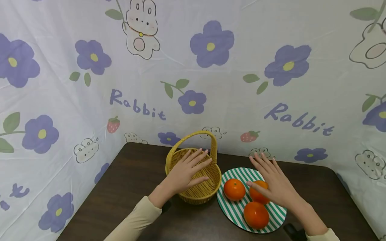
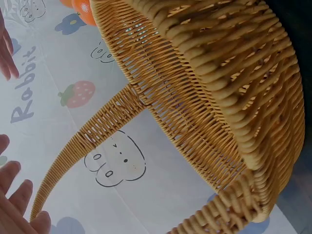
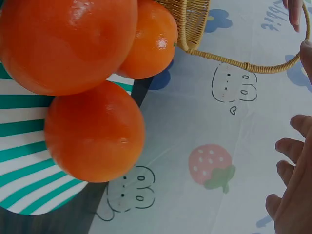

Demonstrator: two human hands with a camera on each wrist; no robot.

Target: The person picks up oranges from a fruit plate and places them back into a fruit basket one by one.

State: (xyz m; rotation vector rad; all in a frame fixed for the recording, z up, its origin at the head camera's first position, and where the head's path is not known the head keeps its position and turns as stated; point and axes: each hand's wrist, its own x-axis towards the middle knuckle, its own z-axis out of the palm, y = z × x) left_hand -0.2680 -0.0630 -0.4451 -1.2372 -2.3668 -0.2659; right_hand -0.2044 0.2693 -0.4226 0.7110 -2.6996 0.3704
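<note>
A yellow wicker basket (image 1: 197,197) with a tall arched handle stands on the dark table, and no contents show inside it. My left hand (image 1: 188,170) is over its opening, fingers straight and spread. To its right lies a round green-and-white striped plate (image 1: 232,214) bearing three orange fruits, one at the left (image 1: 234,189), one at the front (image 1: 256,215) and one at the back right (image 1: 258,192). Above the plate's right side my right hand (image 1: 275,185) has its fingers extended, partly covering the back-right fruit. Neither hand holds anything.
Behind the table (image 1: 129,174) hangs a white cloth (image 1: 235,100) printed with purple flowers, rabbits and strawberries. It also runs along both sides. The basket handle (image 2: 107,114) rises well above the rim.
</note>
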